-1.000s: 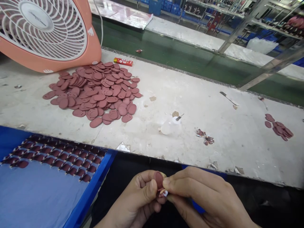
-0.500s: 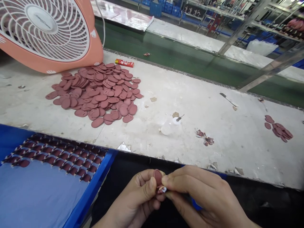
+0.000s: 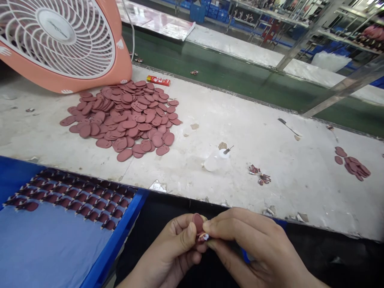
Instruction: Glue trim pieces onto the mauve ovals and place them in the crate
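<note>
My left hand (image 3: pixel 171 252) and my right hand (image 3: pixel 255 250) meet at the bottom of the view, below the table's front edge. Both pinch one small maroon oval piece (image 3: pixel 198 223), held upright between the fingertips. A tiny white and red bit (image 3: pixel 205 237) shows just under it, at my right thumb. A big heap of the same maroon ovals (image 3: pixel 126 116) lies on the table at the left. Rows of finished pieces (image 3: pixel 75 198) lie in a blue tray (image 3: pixel 120 236) at my lower left.
A pink fan (image 3: pixel 60 44) stands at the back left beside the heap. A red lighter (image 3: pixel 158 80), a small white bottle (image 3: pixel 214 160), scraps (image 3: pixel 259 175) and a smaller maroon pile (image 3: pixel 354 164) lie on the white table (image 3: pixel 255 132). A green conveyor (image 3: pixel 240 76) runs behind.
Both hands have stayed together on the oval piece, with only slight finger shifts. The view has drifted a little, so the table's things sit slightly lower and to the right.
</note>
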### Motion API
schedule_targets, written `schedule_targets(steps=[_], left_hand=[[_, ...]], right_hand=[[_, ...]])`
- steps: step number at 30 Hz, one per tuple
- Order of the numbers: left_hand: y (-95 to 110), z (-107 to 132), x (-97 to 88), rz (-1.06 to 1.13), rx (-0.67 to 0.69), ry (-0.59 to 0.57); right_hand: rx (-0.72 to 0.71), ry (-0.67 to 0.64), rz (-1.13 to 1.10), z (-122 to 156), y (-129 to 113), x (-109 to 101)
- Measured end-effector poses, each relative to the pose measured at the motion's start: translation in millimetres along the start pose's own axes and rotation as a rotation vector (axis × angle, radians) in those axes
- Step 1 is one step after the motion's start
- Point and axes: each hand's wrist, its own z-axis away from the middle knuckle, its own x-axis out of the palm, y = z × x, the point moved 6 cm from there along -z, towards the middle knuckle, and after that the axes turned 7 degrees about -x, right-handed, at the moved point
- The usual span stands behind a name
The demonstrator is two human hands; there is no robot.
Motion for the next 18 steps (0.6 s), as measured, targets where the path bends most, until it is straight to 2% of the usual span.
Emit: schedule_targets(steps=[5, 8, 11, 15, 18], left_hand=[[1, 0, -3.4, 0.076, 0.014, -0.009], [1, 1, -5.6, 0.187, -0.024, -0.043], [-2, 2, -5.3, 0.321, -0.112, -0.108], [-3, 1, -4.2, 0.383, -0.146, -0.184], [-1, -1, -7.2, 0.31, -0.097, -0.163]], right_hand=[[-0.009, 0.03, 0.081, 7, -3, -3], [0.075, 0.16, 0.163, 19, 1, -13], [0.152, 0.271, 0.125, 29, 7, -21], [0.101, 0.224, 0.064, 20, 8, -16], [0.069, 0.163, 0.022, 6, 7, -8]])
